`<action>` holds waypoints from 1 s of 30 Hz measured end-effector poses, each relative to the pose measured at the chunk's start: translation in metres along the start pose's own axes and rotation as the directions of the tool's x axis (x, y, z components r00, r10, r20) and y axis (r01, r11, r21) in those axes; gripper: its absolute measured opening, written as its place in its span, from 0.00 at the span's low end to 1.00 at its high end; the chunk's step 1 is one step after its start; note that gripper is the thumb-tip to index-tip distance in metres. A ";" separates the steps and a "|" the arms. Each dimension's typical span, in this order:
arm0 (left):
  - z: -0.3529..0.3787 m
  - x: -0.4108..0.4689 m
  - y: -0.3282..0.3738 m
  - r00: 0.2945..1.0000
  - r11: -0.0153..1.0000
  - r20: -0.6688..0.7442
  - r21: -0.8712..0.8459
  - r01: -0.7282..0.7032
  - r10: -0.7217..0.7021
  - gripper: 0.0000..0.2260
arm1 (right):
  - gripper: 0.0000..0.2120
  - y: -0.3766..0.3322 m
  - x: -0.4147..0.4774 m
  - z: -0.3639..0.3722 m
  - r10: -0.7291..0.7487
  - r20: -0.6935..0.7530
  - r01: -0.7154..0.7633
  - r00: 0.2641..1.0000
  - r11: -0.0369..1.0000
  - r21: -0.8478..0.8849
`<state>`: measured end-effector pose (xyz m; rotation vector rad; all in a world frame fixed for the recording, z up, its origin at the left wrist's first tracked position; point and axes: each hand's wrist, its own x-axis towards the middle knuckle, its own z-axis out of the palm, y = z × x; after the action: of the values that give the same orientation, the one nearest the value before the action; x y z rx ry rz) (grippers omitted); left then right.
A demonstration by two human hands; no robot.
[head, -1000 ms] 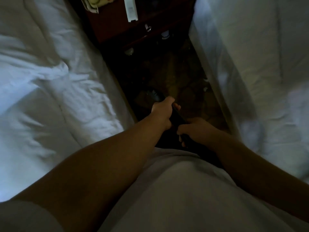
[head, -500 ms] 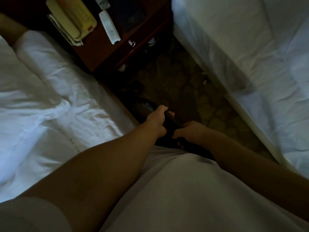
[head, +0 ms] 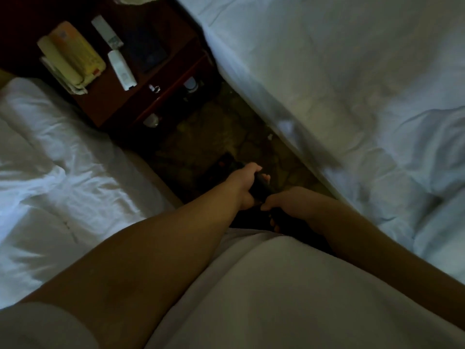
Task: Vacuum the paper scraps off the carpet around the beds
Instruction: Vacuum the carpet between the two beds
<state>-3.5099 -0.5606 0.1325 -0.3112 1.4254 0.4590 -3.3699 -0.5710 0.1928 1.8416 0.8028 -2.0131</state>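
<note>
At nine o'clock lies the left bed (head: 63,172) with rumpled white sheets. At eleven o'clock a dark red nightstand (head: 120,102) carries a cream telephone (head: 73,56), with two white remotes (head: 122,70) just beside it. The patterned carpet (head: 214,132) runs as a dim strip from the nightstand toward the centre, between the beds. The black vacuum (head: 260,183) sits over this strip just above centre, its far end lost in shadow. The left hand (head: 245,185) is clenched round the vacuum's handle. Directly at its four o'clock, the right hand (head: 294,202) grasps the same handle lower down. A pale paper scrap (head: 270,136) lies on the carpet at the hands' twelve o'clock, against the edge of the right bed (head: 352,96), which fills two o'clock.
</note>
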 end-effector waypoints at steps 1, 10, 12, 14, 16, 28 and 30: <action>0.016 -0.001 -0.005 1.000 1.000 0.009 0.025 -0.007 0.007 0.09 | 0.14 0.010 -0.006 -0.012 0.002 -0.008 -0.001 1.000 0.999 0.047; 0.129 -0.005 -0.066 0.997 0.972 0.082 0.236 -0.004 -0.016 0.07 | 0.13 0.096 -0.049 -0.072 0.029 -0.168 0.006 0.985 0.979 0.204; 0.137 -0.005 -0.073 0.997 0.958 0.081 0.286 -0.018 -0.006 0.06 | 0.13 0.109 -0.047 -0.070 0.021 -0.202 0.030 0.979 0.968 0.248; 0.140 -0.004 -0.079 0.996 0.945 0.085 0.328 -0.017 -0.012 0.06 | 0.13 0.120 -0.047 -0.067 0.012 -0.222 0.055 0.975 0.955 0.293; 0.138 -0.003 -0.085 0.996 0.935 0.088 0.355 -0.002 -0.031 0.05 | 0.13 0.129 -0.046 -0.062 0.003 -0.229 0.072 0.973 0.945 0.318; 0.090 0.002 -0.029 0.987 0.827 0.127 0.562 0.013 -0.101 0.04 | 0.10 0.086 -0.036 0.008 0.031 -0.279 0.139 0.960 0.812 0.567; 0.079 0.006 -0.006 0.984 0.801 0.142 0.599 -0.001 -0.105 0.05 | 0.11 0.065 -0.027 0.022 0.033 -0.290 0.155 0.956 0.786 0.599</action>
<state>-3.4376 -0.5279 0.1366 0.2013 1.3161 -0.0315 -3.3476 -0.6395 0.2063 2.5381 0.2575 -2.2608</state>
